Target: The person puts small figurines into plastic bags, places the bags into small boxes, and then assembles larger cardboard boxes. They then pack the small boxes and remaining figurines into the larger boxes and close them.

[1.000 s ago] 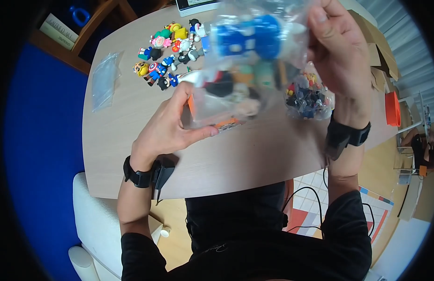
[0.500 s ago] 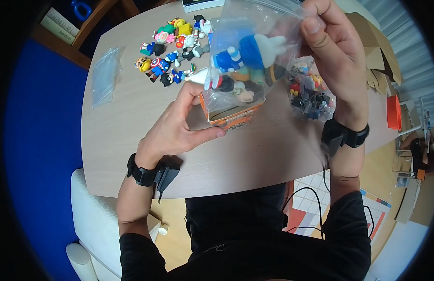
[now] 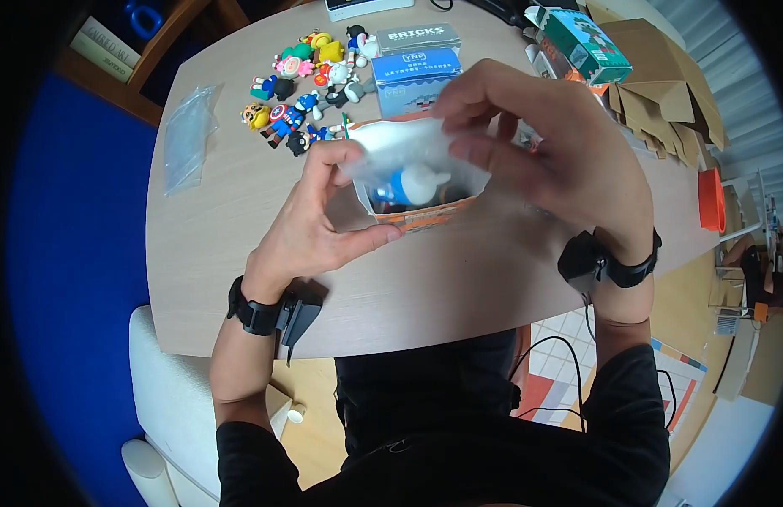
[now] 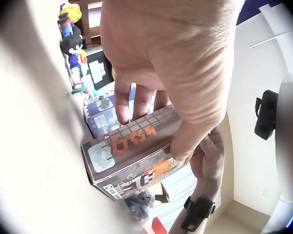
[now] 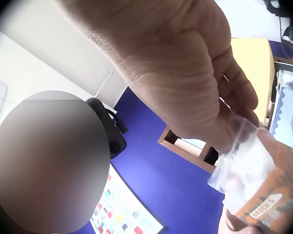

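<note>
In the head view, my left hand [image 3: 298, 224] grips an open-topped orange brick-toy box [image 3: 425, 221], thumb along the near side and fingers at the far left. The left wrist view shows the printed box [image 4: 139, 146] standing on the table. A clear zip bag [image 5: 234, 170] with a blue-and-white toy figure [image 3: 418, 184] in it sits in the box mouth, its upper part sticking out. My right hand [image 3: 552, 139], blurred, pinches the top edge of this bag between thumb and fingers. Darker contents lie beneath, mostly hidden.
Several loose toy figures [image 3: 283, 122] lie at the back left, beside a flat clear bag [image 3: 188, 139]. Behind the held box stand a blue box [image 3: 417, 72] and a grey box [image 3: 417, 37]. A green box [image 3: 590, 46] and brown cardboard [image 3: 662, 101] are at the back right.
My right hand has lowered the bagged blue-and-white figure from above the box down into its opening. My left hand has kept its hold on the box.
</note>
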### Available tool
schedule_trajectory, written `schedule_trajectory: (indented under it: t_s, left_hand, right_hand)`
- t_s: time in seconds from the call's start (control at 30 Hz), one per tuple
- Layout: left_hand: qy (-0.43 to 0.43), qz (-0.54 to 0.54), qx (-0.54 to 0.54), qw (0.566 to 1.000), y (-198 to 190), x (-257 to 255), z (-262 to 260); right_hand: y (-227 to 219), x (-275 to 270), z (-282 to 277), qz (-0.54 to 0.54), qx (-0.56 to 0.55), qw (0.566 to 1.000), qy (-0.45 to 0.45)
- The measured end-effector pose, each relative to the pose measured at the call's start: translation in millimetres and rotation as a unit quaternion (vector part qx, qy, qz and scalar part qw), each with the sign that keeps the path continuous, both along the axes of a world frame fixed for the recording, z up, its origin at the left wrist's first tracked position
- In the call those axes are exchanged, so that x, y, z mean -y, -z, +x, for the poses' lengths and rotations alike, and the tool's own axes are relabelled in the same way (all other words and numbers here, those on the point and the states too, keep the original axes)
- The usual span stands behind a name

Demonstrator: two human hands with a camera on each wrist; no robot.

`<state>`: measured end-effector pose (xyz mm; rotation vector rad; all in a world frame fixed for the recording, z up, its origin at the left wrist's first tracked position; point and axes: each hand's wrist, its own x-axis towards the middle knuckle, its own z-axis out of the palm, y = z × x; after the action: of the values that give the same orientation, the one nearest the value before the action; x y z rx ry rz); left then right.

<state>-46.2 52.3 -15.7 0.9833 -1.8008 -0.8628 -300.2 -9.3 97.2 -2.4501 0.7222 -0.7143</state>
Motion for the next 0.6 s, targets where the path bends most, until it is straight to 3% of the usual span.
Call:
schedule_trajectory:
  t_s: [0.23, 0.4, 0.5, 0.6]
  left_hand:
    - [0.023, 0.019, 0.015, 0.999, -6, -1, 2]
    - [0.056, 0.020, -0.054, 0.997, -18, 0, -2]
    - [0.021, 0.074, -0.065, 0.995, -23, -2, -3]
    - [-0.031, 0.040, -0.027, 0.998, -37, 1, -17]
  right_hand:
    - [9, 3, 1, -0.038, -0.054, 0.993, -0.097]
    - [24, 3, 10, -0.031, -0.044, 0.997, -0.049]
    - [28, 1, 15, -0.023, -0.048, 0.998, -0.021]
    - [34, 3, 15, -0.030, -0.069, 0.997, -0.007]
